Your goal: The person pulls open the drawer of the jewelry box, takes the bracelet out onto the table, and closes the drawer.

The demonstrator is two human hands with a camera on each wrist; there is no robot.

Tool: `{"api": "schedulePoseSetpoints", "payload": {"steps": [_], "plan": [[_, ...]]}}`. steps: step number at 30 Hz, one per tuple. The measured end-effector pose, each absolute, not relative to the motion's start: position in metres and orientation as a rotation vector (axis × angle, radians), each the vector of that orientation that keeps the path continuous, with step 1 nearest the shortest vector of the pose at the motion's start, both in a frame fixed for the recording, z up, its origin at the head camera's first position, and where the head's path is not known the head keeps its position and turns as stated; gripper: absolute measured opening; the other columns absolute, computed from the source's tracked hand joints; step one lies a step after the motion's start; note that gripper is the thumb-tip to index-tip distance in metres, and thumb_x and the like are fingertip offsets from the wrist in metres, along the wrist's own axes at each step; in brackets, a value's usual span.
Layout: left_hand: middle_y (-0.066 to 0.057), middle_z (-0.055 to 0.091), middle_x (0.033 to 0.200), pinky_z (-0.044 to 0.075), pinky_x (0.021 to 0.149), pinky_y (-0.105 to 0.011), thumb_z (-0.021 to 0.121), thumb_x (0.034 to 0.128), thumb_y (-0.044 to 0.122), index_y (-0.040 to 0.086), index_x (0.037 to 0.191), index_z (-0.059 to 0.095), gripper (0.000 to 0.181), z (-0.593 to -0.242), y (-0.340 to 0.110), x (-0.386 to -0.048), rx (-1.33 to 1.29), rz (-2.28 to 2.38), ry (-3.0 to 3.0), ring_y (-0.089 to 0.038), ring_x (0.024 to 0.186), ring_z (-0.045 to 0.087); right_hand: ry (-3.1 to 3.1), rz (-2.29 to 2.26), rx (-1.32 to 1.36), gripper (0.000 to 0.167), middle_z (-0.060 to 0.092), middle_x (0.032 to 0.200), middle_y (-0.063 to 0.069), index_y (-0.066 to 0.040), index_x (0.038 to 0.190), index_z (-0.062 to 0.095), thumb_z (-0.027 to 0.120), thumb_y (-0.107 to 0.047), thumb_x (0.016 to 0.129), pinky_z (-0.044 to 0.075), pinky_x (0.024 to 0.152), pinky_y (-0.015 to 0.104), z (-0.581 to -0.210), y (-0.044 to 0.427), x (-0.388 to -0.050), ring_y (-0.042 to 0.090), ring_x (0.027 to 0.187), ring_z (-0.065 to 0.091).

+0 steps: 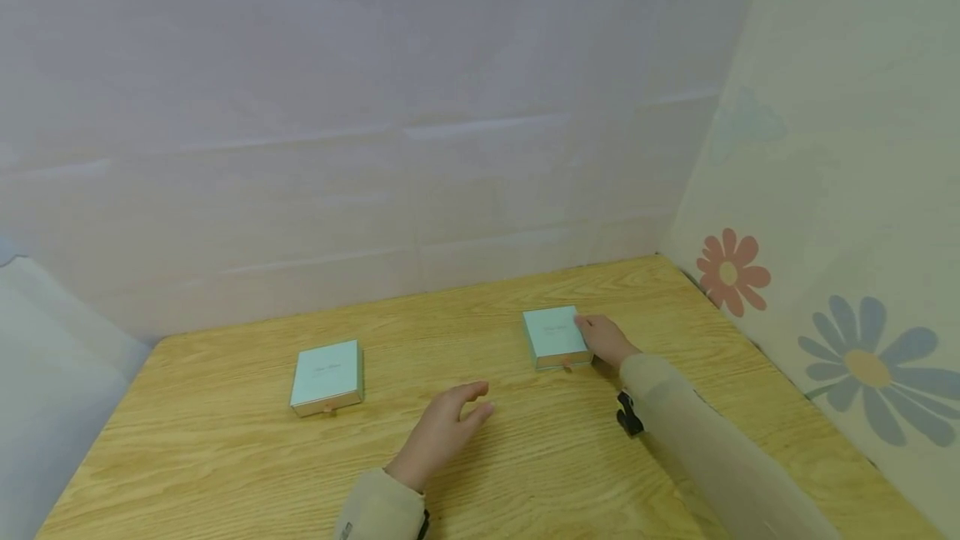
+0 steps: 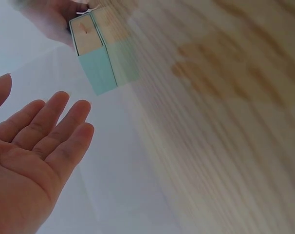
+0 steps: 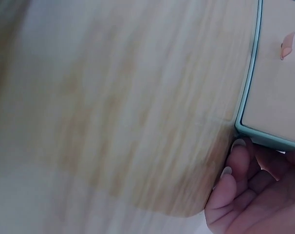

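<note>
Two flat pale mint drawer boxes lie on the wooden table in the head view. At the right box point(image 1: 551, 333), my right hand point(image 1: 606, 342) has its thumb on the top near the right edge. The right wrist view shows curled fingers point(image 3: 237, 163) against that box's side, beside its peach drawer front point(image 3: 271, 92) with a small ribbon tab point(image 3: 286, 46). My left hand point(image 1: 442, 432) hovers over the table between the boxes, palm turned inward, fingers loosely extended and holding nothing. The left box point(image 1: 327, 372) sits apart, untouched by either hand.
The wood-grain table point(image 1: 225, 457) meets a pale cloth backdrop point(image 1: 337, 190) behind. A light panel with a red flower point(image 1: 729, 273) and a blue flower point(image 1: 870, 367) borders the right edge. White cloth point(image 1: 45, 357) hangs at the left.
</note>
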State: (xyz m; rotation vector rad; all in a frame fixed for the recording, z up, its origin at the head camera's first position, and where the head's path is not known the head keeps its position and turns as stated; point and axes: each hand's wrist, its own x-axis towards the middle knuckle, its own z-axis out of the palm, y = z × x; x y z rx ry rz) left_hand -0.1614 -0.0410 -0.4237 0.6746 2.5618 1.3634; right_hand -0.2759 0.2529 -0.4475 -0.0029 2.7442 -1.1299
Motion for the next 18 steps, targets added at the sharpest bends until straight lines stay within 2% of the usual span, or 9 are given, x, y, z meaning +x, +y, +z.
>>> {"api": "schedulePoseSetpoints", "payload": {"steps": [18], "plan": [[-0.023,0.055,0.132,0.045,0.096,-0.053,0.055,0.1014,0.024,-0.010,0.131,0.053,0.046,-0.4243,-0.0332,-0.1608,0.701,1.342,2.567,-0.039,0.120,0.053,2.723,-1.079,-0.035,0.053,0.043,0.138,0.035,0.019,0.136,0.040,0.026,-0.024,0.109,0.034,0.105,0.055,-0.4485,0.2559,-0.2812,0.050,0.128,0.040]]}}
